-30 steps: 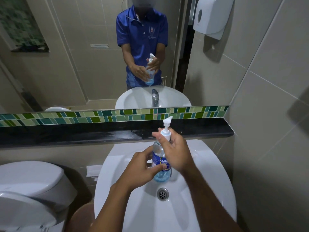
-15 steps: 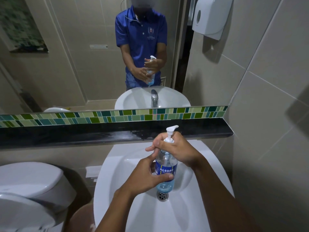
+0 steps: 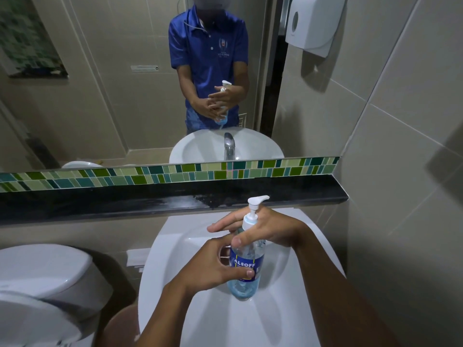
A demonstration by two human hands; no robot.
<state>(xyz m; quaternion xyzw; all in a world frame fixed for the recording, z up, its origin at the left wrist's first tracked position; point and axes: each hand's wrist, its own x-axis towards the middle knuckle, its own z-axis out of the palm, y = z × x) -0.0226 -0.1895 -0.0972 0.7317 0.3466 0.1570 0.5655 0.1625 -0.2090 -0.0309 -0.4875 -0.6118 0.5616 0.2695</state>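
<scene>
Evidently partway through getting a dose out of a pump bottle (image 3: 246, 265), held upright between both hands, above the white sink (image 3: 172, 249) and not resting on it. Gripping with the left hand (image 3: 213, 267) round the labelled lower half, thumb laid across the front of the label, other fingers curled behind. Clasping with the right hand (image 3: 271, 231) higher up, at the shoulder just under the white collar: thumb pressed on the near side, fingers (image 3: 218, 225) stretched almost straight round the far side, pointing left. Nothing on the pump head (image 3: 256, 200) yet; standing free above the right hand, spout aimed right and away. Showing blue liquid in the bottom part, below the left thumb.

Probably the steadying step, then, before any pressing or any twist of the collar; hard to say which of the two. Calling next for a change of grip: either lifting the right hand onto the pump head with the left kept as anchor, or freeing the left to cup under the spout after turning the bottle round. Worth keeping it all over the sink to catch drips.

Beyond the hands, a black ledge (image 3: 125, 204) under a mirror (image 3: 100, 96); to the left of them, a toilet (image 3: 45, 279); up to the right, a wall dispenser (image 3: 313, 23)
</scene>
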